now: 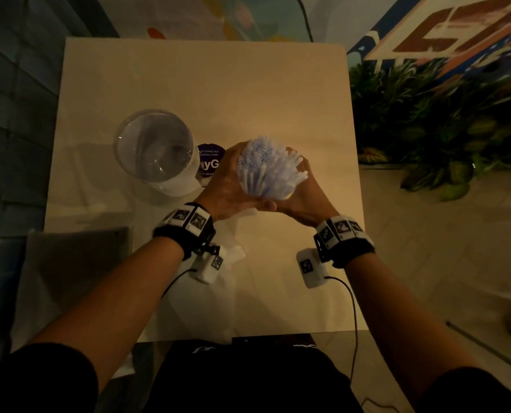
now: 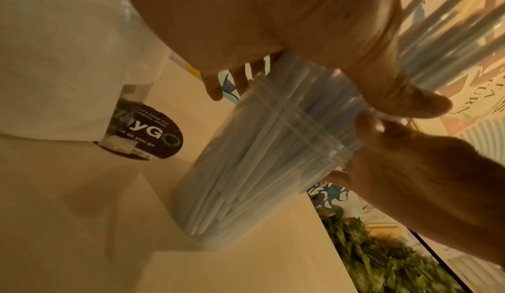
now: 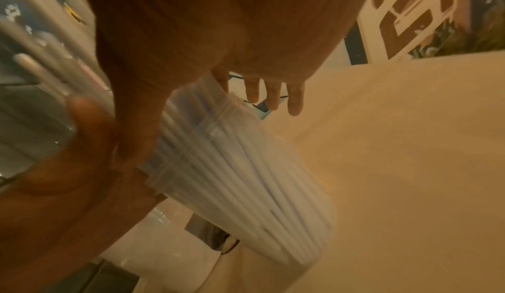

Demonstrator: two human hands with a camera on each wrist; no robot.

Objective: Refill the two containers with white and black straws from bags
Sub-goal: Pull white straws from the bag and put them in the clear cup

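A clear container [image 2: 259, 163] packed with white straws [image 1: 266, 165] stands tilted on the beige table [image 1: 218, 84], right of centre. My left hand [image 1: 227, 180] grips its rim from the left, thumb [image 2: 404, 94] across the front. My right hand [image 1: 304, 192] grips it from the right, its fingers [image 3: 273, 96] reaching behind the container [image 3: 240, 179]. The straw tops fan out above both hands. A second clear container [image 1: 154, 147] stands empty to the left. No black straws are in view.
A round purple sticker [image 1: 209, 162] lies on the table between the two containers. A white plastic bag [image 1: 215, 293] lies near the front edge under my left wrist. A grey flat object [image 1: 78, 263] sits at the front left. Green plants [image 1: 427, 129] line the table's right side.
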